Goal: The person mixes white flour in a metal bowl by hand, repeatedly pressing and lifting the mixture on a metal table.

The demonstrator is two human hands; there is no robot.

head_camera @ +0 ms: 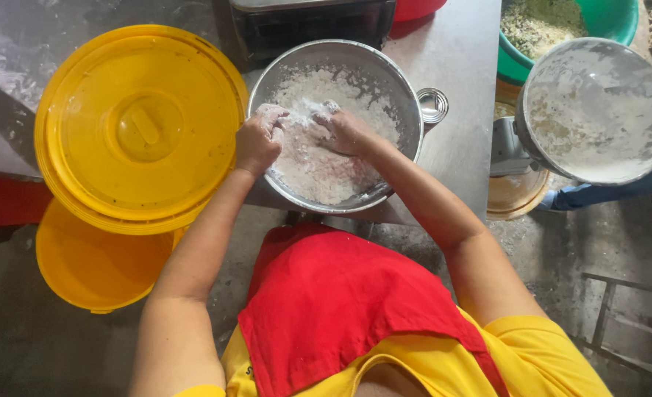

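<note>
You are working both hands in the white flour mass (318, 165), which is lying in the steel bowl (407, 99) at the table edge. Left hand (258, 138) is clenching a lump; right hand (349, 132) is pressing down with curled fingers. The mass is probably handling soft, crumbly and light; scoop it from beneath.

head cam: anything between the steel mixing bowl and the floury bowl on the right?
Head view: a small round metal tin sits on the steel table, touching the mixing bowl rim. Beyond it, bare tabletop to its edge, then the floury bowl.
</note>
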